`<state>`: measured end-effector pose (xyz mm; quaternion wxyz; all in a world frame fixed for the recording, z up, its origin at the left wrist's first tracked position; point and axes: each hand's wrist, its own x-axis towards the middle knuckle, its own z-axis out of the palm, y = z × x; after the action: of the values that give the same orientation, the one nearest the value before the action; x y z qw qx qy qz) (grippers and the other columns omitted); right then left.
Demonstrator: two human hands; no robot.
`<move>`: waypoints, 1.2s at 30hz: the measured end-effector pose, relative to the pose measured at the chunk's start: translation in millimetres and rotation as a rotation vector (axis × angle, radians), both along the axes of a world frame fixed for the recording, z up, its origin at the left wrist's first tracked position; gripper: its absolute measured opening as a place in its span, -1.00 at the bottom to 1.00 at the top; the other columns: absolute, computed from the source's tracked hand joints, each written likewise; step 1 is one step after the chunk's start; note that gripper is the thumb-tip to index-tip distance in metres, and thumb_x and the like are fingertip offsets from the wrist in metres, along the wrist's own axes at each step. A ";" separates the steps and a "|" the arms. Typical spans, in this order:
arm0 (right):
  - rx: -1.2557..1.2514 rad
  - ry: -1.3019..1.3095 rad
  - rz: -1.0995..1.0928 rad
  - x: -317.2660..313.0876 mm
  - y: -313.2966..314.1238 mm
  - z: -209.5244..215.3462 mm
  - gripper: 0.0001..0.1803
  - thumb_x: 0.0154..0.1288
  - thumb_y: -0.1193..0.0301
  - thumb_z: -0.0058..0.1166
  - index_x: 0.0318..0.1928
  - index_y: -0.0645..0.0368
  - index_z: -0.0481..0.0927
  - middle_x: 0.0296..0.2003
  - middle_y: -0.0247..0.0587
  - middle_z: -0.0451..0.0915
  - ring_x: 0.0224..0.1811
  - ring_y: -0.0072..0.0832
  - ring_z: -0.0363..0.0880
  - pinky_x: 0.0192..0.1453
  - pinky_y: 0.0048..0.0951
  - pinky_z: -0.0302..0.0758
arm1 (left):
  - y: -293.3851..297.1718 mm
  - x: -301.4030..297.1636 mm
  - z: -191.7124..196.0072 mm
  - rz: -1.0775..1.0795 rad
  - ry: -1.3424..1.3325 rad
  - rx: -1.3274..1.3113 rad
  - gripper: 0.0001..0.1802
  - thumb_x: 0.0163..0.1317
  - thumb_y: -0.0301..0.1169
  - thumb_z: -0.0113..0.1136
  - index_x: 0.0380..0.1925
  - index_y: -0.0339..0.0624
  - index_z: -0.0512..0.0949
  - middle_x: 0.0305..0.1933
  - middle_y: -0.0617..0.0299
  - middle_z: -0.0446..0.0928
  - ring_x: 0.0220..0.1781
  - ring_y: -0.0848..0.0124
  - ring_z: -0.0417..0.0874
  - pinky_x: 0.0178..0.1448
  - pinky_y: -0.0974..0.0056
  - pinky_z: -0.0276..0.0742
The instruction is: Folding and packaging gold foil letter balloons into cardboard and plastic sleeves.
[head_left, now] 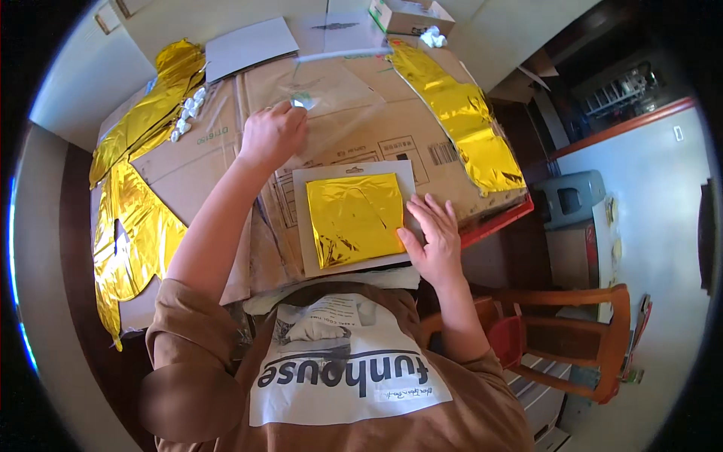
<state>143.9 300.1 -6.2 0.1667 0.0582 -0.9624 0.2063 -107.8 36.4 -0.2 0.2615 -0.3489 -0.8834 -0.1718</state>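
Note:
A folded gold foil sheet (355, 218) lies flat on a pale hang card (303, 233) at the table's near side. My right hand (435, 245) rests at the card's right edge, fingers stretched out and thumb touching the foil. Farther off and to the left, my left hand (275, 134) is closed in a pinch on a clear plastic bag (339, 94), which spreads to its right over the cardboard. Its fingertips are partly hidden. Large flat gold foil pieces (143, 218) drape over the left side, and another gold strip (463, 113) lies along the right edge.
Flattened cardboard (169, 169) covers the table. White crumpled bits (186, 115) lie by the left foil. A white board (252, 47) and an open box (413, 16) stand at the back. A wooden chair (614, 331) and a grey-blue stool (572, 197) are at right.

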 end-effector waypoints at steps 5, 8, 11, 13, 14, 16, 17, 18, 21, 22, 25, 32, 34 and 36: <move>-0.912 0.276 -0.396 60.8 -17.9 -24.8 -0.41 0.40 0.33 0.16 0.34 0.25 0.32 0.22 0.00 0.46 0.24 -0.38 0.46 0.29 -0.22 0.44 | -0.2 12.3 -4.6 -0.046 0.022 -0.018 -0.89 0.27 -0.29 0.27 -0.28 -0.03 0.66 -0.40 0.21 0.60 -0.40 0.12 0.69 -0.27 0.08 0.62; -1.735 -0.161 -0.378 94.9 -46.3 -66.4 -0.53 0.50 0.25 0.03 0.30 0.15 0.34 0.12 -0.07 0.55 0.11 -0.29 0.60 0.14 -0.20 0.56 | -4.5 15.2 -7.3 -0.072 0.057 -0.043 -0.88 0.25 -0.30 0.28 -0.26 -0.03 0.64 -0.41 0.22 0.59 -0.40 0.13 0.68 -0.27 0.09 0.62; -2.113 -0.398 -0.216 71.0 -81.1 -49.7 -0.60 0.51 0.20 0.05 0.21 0.14 0.44 -0.01 -0.12 0.64 -0.02 -0.20 0.68 0.07 -0.16 0.61 | -3.8 17.6 -7.1 -0.108 0.107 -0.073 -0.88 0.19 -0.31 0.29 -0.32 -0.03 0.58 -0.42 0.23 0.55 -0.43 0.16 0.66 -0.29 0.09 0.60; -2.110 -0.414 -0.265 54.0 -89.6 -42.5 -0.62 0.46 0.22 0.13 0.13 0.18 0.50 -0.08 -0.13 0.67 -0.12 -0.22 0.72 -0.02 -0.19 0.64 | 0.5 23.3 -2.8 -0.136 0.156 -0.095 -0.83 0.10 -0.32 0.30 -0.47 -0.04 0.48 -0.44 0.25 0.50 -0.46 0.20 0.65 -0.32 0.11 0.58; -2.044 -0.412 -0.336 47.0 -91.2 -41.9 -0.63 0.44 0.23 0.17 0.10 0.20 0.53 -0.11 -0.13 0.68 -0.16 -0.24 0.73 -0.08 -0.22 0.66 | 0.2 25.1 -3.3 -0.139 0.156 -0.101 -0.84 0.10 -0.32 0.30 -0.46 -0.04 0.48 -0.44 0.25 0.49 -0.46 0.20 0.64 -0.31 0.12 0.58; -1.907 -0.360 -0.442 45.1 -93.7 -35.5 -0.65 0.39 0.28 0.23 0.04 0.25 0.57 -0.15 -0.15 0.70 -0.26 -0.29 0.73 -0.19 -0.28 0.68 | 0.4 31.4 -5.8 -0.148 0.157 -0.114 -0.85 0.10 -0.33 0.29 -0.45 -0.04 0.49 -0.44 0.25 0.49 -0.47 0.21 0.63 -0.31 0.12 0.57; -1.832 -0.326 -0.471 49.4 -93.7 -26.5 -0.66 0.38 0.31 0.24 0.03 0.27 0.57 -0.17 -0.15 0.70 -0.31 -0.31 0.73 -0.25 -0.32 0.68 | -3.5 35.9 -4.9 -0.141 0.124 -0.145 -0.88 0.13 -0.34 0.28 -0.38 -0.04 0.52 -0.43 0.25 0.49 -0.45 0.20 0.64 -0.30 0.12 0.58; -1.757 -0.286 -0.506 56.3 -91.4 -21.3 -0.67 0.37 0.35 0.26 0.01 0.29 0.58 -0.19 -0.16 0.70 -0.36 -0.33 0.73 -0.30 -0.35 0.68 | -5.1 40.9 -3.6 -0.143 0.089 -0.175 -0.88 0.16 -0.36 0.27 -0.31 -0.05 0.56 -0.41 0.25 0.50 -0.44 0.19 0.65 -0.30 0.11 0.58; -1.652 -0.299 -0.476 86.4 -60.3 -8.4 -0.69 0.38 0.42 0.20 0.07 0.28 0.55 -0.23 -0.18 0.69 -0.42 -0.48 0.70 -0.41 -0.48 0.68 | -9.6 58.6 4.1 -0.159 0.068 -0.207 -0.84 0.16 -0.36 0.27 -0.26 -0.06 0.55 -0.40 0.24 0.49 -0.43 0.21 0.64 -0.28 0.13 0.56; -1.579 -0.279 -0.447 93.7 -47.1 1.0 -0.68 0.36 0.43 0.20 0.07 0.28 0.55 -0.23 -0.19 0.70 -0.41 -0.49 0.70 -0.42 -0.49 0.67 | -9.9 65.0 8.1 -0.178 0.087 -0.189 -0.83 0.13 -0.34 0.27 -0.28 -0.05 0.52 -0.40 0.25 0.49 -0.44 0.22 0.64 -0.28 0.14 0.55; -1.504 -0.312 -0.298 104.3 -8.4 31.4 -0.60 0.30 0.38 0.25 0.10 0.25 0.55 -0.26 -0.23 0.69 -0.40 -0.52 0.69 -0.46 -0.55 0.63 | -9.8 80.7 12.4 -0.237 0.074 -0.176 -0.79 0.11 -0.35 0.26 -0.27 -0.07 0.48 -0.39 0.24 0.49 -0.43 0.24 0.65 -0.26 0.14 0.54; -1.606 -0.797 -0.043 53.0 9.2 1.0 -0.68 0.25 0.41 0.33 -0.01 0.18 0.61 -0.30 -0.34 0.67 -0.47 -0.57 0.65 -0.47 -0.55 0.59 | 3.5 105.0 28.4 -0.292 -0.105 -0.102 -0.88 0.16 -0.42 0.18 -0.35 -0.14 0.44 -0.43 0.14 0.50 -0.43 0.10 0.66 -0.34 0.03 0.59; -1.656 -0.755 -0.104 46.3 5.0 5.1 -0.68 0.27 0.42 0.31 0.01 0.18 0.60 -0.28 -0.33 0.68 -0.49 -0.55 0.66 -0.48 -0.53 0.62 | 0.1 109.6 30.2 -0.295 -0.162 -0.116 -0.89 0.16 -0.44 0.16 -0.36 -0.15 0.44 -0.41 0.12 0.51 -0.41 0.07 0.67 -0.34 0.01 0.60; -1.680 -0.613 -0.217 44.5 2.6 0.0 -0.66 0.29 0.42 0.30 0.04 0.19 0.59 -0.26 -0.30 0.69 -0.50 -0.54 0.68 -0.49 -0.51 0.65 | -5.3 112.2 30.0 -0.291 -0.209 -0.166 -0.90 0.15 -0.44 0.17 -0.36 -0.17 0.46 -0.38 0.11 0.53 -0.39 0.06 0.68 -0.33 0.00 0.62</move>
<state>188.4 302.7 -6.2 -0.0912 -0.2316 -0.4970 0.8313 4.4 31.0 29.8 0.1113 -0.4734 -0.8572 -0.1697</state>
